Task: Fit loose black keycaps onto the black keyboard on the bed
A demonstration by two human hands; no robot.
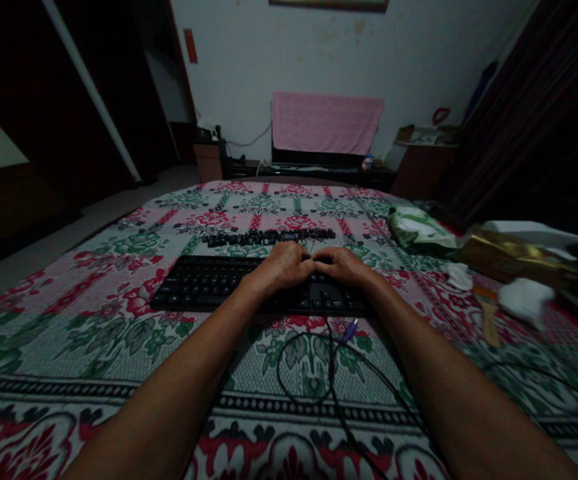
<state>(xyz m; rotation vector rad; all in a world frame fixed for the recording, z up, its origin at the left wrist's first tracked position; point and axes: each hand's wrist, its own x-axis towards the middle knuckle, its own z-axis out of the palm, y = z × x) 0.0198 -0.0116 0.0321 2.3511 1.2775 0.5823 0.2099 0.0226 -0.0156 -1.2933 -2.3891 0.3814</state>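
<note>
- The keyboard is partly covered by the left hand and right hand, fingertips close together; whether anything is pinched cannot be told.
- Loose keycaps, just beyond the grip, could be scattered by a forward slip.
- The keyboard could be dragged if the cable, looped nearside of the grip, is snagged.

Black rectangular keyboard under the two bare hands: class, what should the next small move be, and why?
Perhaps the bare left hand and bare right hand should part slightly, exposing the spot beneath. They meet over the black rectangular keyboard, hiding part of it, and small black pieces, apparently loose keycaps, lie just beyond its far edge.
</note>
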